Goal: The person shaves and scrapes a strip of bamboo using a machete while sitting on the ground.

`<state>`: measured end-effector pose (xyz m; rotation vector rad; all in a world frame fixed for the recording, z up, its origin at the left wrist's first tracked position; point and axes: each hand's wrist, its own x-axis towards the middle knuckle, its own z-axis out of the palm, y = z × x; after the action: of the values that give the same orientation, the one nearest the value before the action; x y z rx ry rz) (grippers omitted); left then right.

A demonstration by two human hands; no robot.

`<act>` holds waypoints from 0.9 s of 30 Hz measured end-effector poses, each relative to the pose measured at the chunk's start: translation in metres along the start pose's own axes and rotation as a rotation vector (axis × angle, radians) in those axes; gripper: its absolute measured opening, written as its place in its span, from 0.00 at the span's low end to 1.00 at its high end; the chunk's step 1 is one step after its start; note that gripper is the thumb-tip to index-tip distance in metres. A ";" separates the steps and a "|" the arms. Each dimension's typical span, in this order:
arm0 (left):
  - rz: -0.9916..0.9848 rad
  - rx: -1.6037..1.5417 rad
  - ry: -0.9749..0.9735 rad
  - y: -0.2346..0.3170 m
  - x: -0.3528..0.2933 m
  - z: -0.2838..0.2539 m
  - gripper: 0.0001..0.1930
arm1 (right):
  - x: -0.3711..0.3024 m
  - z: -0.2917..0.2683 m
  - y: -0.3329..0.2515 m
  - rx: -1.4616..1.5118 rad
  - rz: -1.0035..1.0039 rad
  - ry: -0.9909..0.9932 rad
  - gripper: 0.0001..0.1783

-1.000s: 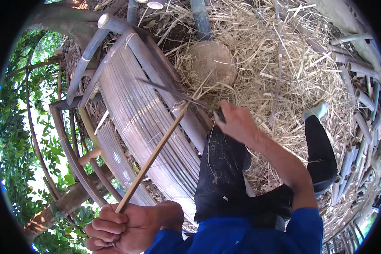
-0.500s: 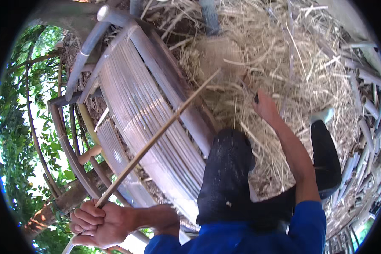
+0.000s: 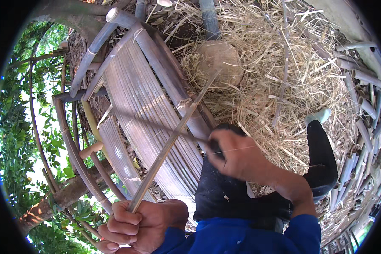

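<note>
Mid-shaving, by the look: left hand [image 3: 135,222] fisted around the near end of a long pale bamboo strip [image 3: 173,135]; right hand [image 3: 237,156] clenched on a dark-handled blade [image 3: 213,142] against its middle. Far half apparently unworked; straw-coloured shavings [image 3: 283,76] heaped beyond.

A bamboo strip [image 3: 173,137] runs diagonally from the left hand [image 3: 139,224] at lower left up toward a stone [image 3: 220,63] at upper centre. The right hand [image 3: 237,156] lies right of the strip, above the person's knee [image 3: 224,194]. A slatted bamboo bench [image 3: 135,110] lies beneath and left of the strip. Straw [image 3: 292,84] surrounds the stone and spreads to the right; bamboo poles [image 3: 364,110] lie along the far right edge.
</note>
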<state>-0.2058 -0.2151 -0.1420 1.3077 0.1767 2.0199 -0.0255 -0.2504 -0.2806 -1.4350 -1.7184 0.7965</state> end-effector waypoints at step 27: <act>-0.016 0.169 0.035 0.001 -0.008 0.005 0.24 | -0.005 0.009 0.043 0.012 0.186 0.050 0.15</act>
<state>-0.2005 -0.2224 -0.1449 1.3699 0.3807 2.0509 -0.0106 -0.2473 -0.3219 -1.6099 -1.5567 0.8604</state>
